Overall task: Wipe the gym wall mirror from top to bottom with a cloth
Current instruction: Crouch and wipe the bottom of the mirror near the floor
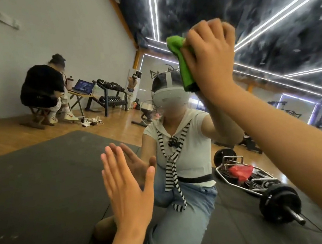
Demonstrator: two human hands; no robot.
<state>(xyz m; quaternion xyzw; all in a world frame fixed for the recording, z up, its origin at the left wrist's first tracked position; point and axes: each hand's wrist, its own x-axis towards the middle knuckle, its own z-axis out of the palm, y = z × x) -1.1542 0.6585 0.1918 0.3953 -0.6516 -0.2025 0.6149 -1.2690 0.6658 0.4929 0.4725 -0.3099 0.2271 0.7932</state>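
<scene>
Head view, and nearest to us two bare forearms reach up from the bottom edge, one on each side. The left hand (126,189) is low and central, fingers straight and spread, palm flat on the glass so that it meets its own reflection; it grasps nothing and looks like a brace. Up and to the right, the right hand (210,55) is the higher one, fingers curled tight round the cloth (182,62), and there's just the one cloth, bright green. It sits bunched against the mirror (264,13) on the hand's left side, its long axis running up and down, with the loose end trailing below the fist. That's what matters here: the cloth is well up the glass and the bulk of the pane lies below it, so I judge the coming stroke has to go straight downward, toward the braced left hand. Smears and streaks show on the glass above and right of the cloth, so the top looks far from finished. Deeper in the reflection, one dark mat (42,187), one barbell (265,188) with a red bag (241,171) on it, and at the back one seated person (40,86) by one laptop (83,86) and one dumbbell rack (110,95).
</scene>
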